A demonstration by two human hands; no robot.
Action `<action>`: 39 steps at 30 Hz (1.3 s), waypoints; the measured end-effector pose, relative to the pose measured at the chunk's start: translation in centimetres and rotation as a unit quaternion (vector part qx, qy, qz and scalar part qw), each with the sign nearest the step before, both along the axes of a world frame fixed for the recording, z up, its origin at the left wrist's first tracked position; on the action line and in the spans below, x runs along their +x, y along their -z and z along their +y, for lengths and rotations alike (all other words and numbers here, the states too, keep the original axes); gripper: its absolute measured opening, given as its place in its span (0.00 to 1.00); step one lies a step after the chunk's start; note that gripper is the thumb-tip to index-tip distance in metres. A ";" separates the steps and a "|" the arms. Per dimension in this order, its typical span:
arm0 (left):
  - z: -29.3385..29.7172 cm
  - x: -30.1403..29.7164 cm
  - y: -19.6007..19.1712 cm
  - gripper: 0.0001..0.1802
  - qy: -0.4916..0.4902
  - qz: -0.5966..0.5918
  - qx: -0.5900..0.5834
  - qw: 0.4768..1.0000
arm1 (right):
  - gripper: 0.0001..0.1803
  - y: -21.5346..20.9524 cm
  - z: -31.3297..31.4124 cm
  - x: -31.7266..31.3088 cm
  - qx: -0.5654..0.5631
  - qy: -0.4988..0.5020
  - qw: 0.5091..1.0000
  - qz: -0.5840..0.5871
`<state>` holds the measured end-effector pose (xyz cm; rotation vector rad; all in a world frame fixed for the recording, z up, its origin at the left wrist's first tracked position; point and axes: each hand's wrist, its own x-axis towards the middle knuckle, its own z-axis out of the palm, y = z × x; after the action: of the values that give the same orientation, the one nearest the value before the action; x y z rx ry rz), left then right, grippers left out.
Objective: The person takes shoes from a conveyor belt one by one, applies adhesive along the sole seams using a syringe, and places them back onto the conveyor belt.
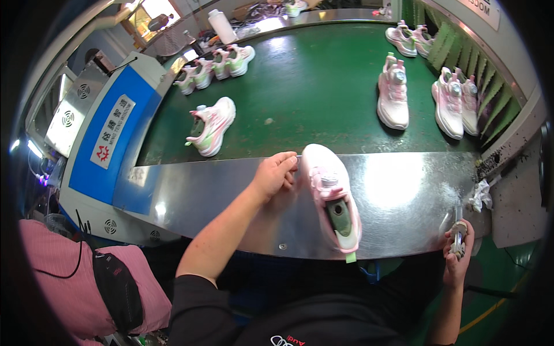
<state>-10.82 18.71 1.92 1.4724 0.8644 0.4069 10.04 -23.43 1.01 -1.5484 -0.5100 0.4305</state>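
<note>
Green belt [306, 92] (scuffed): shoe row [238, 62] far left, lone shoe [216, 127] nearer, more shoes [393, 101] right. Metal ledge [398, 202] in front: pink-white shoe [324, 164], toe toward belt.

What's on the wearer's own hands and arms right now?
Left hand and right hand are ungloved, with no watch or cable visible on either forearm. A short, plain black sleeve covers the left upper arm.

Sits on the person's head, left of a fisheye pair. Looks down and forward from close above the black short-sleeved shirt [334, 317], over the shiny silver flat metal ledge [404, 225], to the broad green flat surface [323, 92] farther off. Bends straight edges toward the rim.
</note>
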 end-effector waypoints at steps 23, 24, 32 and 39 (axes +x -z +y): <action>-8.2 5.8 -4.8 0.35 0.198 -0.353 -0.258 0.877 | 0.66 -8.7 3.9 -3.6 0.208 -0.186 0.947 0.156; -8.2 5.4 -4.8 0.34 0.208 -0.339 -0.262 0.879 | 0.66 -9.0 4.1 -3.8 0.205 -0.186 0.949 0.151; -8.6 3.4 -3.5 0.35 0.225 -0.426 -0.209 0.851 | 0.57 -12.3 8.3 -5.3 0.366 -0.363 0.838 0.179; -8.6 3.3 -4.0 0.34 0.275 -0.443 -0.132 0.843 | 0.43 -14.3 10.1 -6.9 0.282 -0.356 0.878 0.152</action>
<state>-7.47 10.15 5.89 1.0244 -0.2488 0.4456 3.13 -13.37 15.29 -0.6692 -0.8649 0.9734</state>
